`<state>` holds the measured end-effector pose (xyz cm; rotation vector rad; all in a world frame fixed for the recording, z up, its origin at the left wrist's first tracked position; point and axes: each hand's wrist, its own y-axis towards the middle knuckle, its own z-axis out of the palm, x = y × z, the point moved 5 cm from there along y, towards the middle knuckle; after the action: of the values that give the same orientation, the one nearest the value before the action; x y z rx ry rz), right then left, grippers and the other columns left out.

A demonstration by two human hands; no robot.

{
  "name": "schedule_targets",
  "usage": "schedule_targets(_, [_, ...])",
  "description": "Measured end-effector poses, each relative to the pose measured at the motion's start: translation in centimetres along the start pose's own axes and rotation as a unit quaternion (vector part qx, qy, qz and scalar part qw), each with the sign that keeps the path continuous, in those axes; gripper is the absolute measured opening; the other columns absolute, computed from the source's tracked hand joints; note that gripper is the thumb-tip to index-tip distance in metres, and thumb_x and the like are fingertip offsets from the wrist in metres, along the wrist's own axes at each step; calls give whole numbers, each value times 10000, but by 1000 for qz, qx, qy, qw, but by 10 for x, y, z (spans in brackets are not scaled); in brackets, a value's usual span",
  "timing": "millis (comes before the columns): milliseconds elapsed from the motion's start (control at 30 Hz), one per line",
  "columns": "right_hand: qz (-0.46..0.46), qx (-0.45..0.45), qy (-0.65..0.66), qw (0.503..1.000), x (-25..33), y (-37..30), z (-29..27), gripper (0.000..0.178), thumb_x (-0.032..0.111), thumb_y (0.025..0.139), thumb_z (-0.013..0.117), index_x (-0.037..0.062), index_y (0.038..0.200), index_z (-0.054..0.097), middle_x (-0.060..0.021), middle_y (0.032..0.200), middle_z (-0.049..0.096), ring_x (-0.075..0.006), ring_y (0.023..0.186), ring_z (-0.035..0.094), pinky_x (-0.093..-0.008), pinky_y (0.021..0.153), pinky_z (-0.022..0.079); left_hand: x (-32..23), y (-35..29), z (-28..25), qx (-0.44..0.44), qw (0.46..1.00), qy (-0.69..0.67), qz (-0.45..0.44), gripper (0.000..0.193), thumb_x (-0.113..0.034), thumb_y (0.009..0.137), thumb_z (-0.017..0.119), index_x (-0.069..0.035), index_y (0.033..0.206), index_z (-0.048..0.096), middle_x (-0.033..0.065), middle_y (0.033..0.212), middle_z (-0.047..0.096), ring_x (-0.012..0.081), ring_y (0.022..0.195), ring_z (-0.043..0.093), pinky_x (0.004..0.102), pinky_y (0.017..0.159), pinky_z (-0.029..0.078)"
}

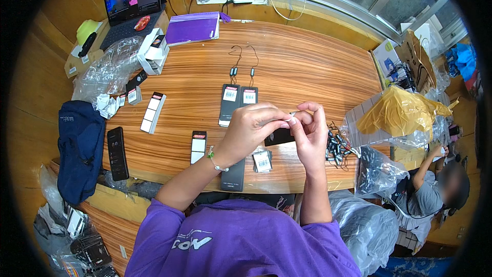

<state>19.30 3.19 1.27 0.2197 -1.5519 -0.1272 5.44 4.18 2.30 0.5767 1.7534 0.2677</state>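
- Fingertips of both hands pinch together at a small pale loop, just above a black hang tag (pixel 279 137).
- Left hand (pixel 251 128) curls over the tag; right hand (pixel 310 133) stands upright, fingers pressed.
- Both hover above the wooden worktop (pixel 307 66).

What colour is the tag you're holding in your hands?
Black. The tag shows best in the head view, pinched between the left hand and right hand.
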Motion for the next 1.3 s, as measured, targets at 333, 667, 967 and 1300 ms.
schedule_targets(333, [114,31,183,976,-18,4,-9,97,78,884,518,12,950,540,-41,781,586,-89,748,533,-206,713,412,-21,-1,5,-31,941,203,269,157,-66,638,654,-78,794,660,29,806,595,197,768,578,309,657,492])
schedule_targets(667, [-29,-98,267,958,-5,23,-38,93,169,925,480,82,891,489,-40,844,513,-100,701,457,-226,641,382,-14,-1,1,2,941,212,263,132,-65,673,641,-59,805,637,46,826,640,193,796,625,309,675,494])
schedule_targets(967, [-15,74,580,811,9,34,-15,111,206,952,414,100,940,445,23,588,389,-69,516,345,-213,518,330,2,-2,-3,-3,986,97,136,148,76,679,652,-20,760,573,86,887,637,202,768,623,261,638,509])
schedule_targets(1300, [71,116,688,713,-4,32,15,118,190,957,400,87,961,456,-7,696,456,-99,626,413,-241,614,388,4,-2,-1,-40,986,106,121,156,-15,695,692,-19,824,606,91,933,635,238,892,603,318,787,468])
